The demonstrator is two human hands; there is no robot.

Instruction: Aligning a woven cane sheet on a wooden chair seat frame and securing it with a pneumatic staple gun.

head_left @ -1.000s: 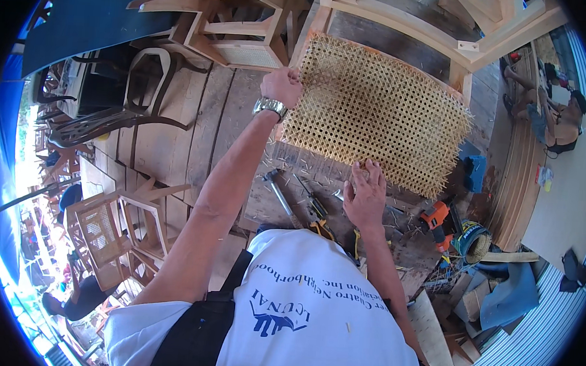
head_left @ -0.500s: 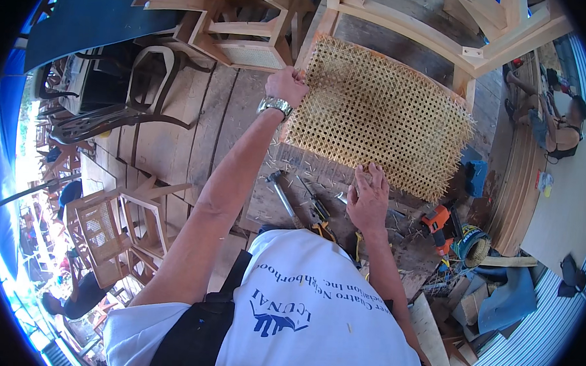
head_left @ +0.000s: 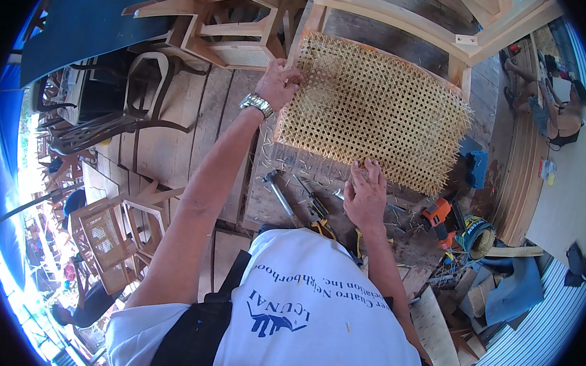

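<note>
Cane sheet (head_left: 376,114) ahead, over worktop (head_left: 260,211), long axis roughly left-right. Left hand (head_left: 278,86) at its left edge, can't tell if pinching; right hand (head_left: 366,195) loose, unclenched, at near edge.

Left hand (head_left: 276,88): bunched in a near-fist at the left edge of the cane panel (head_left: 376,108) before, now loosened, fingers spread apart; wristwatch (head_left: 256,105) sits slightly farther out from panel
</note>
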